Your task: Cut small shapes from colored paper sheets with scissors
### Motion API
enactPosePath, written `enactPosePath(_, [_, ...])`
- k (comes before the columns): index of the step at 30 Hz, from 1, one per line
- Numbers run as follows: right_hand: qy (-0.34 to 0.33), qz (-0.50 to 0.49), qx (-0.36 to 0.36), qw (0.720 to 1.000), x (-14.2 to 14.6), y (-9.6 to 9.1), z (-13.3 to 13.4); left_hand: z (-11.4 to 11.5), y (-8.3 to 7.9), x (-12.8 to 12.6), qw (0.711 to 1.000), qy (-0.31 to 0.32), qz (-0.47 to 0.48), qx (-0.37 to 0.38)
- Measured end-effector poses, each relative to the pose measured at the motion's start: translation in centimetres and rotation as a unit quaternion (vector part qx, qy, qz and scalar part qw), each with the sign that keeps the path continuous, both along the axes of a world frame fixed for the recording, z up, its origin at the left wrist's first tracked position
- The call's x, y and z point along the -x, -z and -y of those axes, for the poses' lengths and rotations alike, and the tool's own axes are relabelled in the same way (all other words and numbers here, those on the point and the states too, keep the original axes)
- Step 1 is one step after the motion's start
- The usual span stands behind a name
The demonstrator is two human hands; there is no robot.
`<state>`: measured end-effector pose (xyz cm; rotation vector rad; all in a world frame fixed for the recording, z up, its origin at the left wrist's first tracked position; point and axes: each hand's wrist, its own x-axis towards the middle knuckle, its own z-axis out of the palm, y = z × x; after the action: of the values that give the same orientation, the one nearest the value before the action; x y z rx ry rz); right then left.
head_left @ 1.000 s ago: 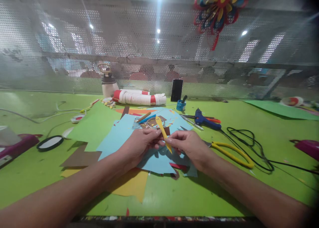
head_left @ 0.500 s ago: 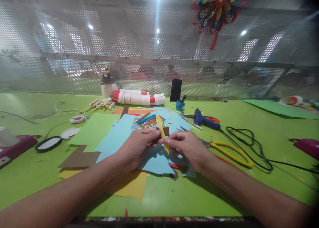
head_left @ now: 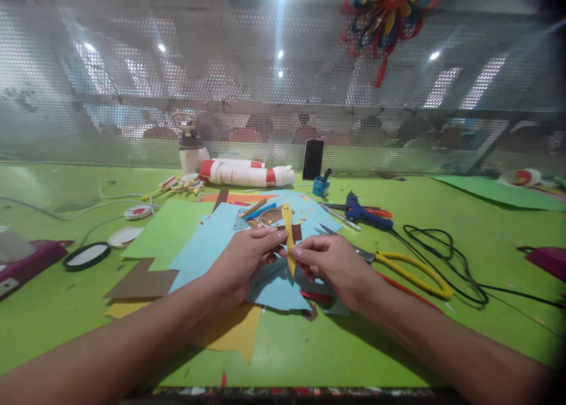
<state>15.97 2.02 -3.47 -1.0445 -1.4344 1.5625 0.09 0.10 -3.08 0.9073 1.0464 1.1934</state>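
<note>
A narrow yellow paper cutout point(head_left: 288, 222), rounded at the top with two dark dots and pointed at the bottom, is held upright between my hands. My left hand point(head_left: 247, 257) pinches its left edge near the middle. On the right edge, slightly lower, the fingertips of my right hand point(head_left: 331, 260) grip it. Beneath them lie overlapping light blue paper sheets point(head_left: 198, 240) with brown scraps. Yellow-handled scissors point(head_left: 411, 272) rest just beyond my right wrist, blades pointing toward the paper. A brown pen and a blue pen point(head_left: 260, 209) lie behind my left hand.
A blue glue gun point(head_left: 360, 211) with a coiled black cord lies at right. Green paper point(head_left: 165, 231), brown paper point(head_left: 137, 280) and yellow paper point(head_left: 234, 331) spread leftward. Behind stand a blue jar point(head_left: 321, 186), a black phone-like slab point(head_left: 313, 159), a white-and-red roll point(head_left: 247, 174) and a spray bottle point(head_left: 191, 148).
The yellow cutout has turned from leaning left to nearly upright, its top shifting right and its pointed end left. Both hands keep their pinch in almost the same place.
</note>
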Motion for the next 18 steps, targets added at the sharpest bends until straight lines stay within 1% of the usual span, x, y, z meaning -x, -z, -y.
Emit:
enactPosePath(6, [0.002,0.005,-0.006,1.000,-0.03,-0.11,0.03,-0.08,0.15,0.11,1.000,0.000,-0.009,-0.012])
enactPosePath(11, [0.000,0.011,-0.007,1.000,-0.02,-0.14,0.07,0.06,0.01,-0.01,1.000,0.004,0.000,-0.003])
enactPosePath(18, [-0.004,0.007,-0.008,1.000,-0.06,0.01,0.04,-0.01,-0.05,0.01,1.000,-0.003,0.000,-0.012])
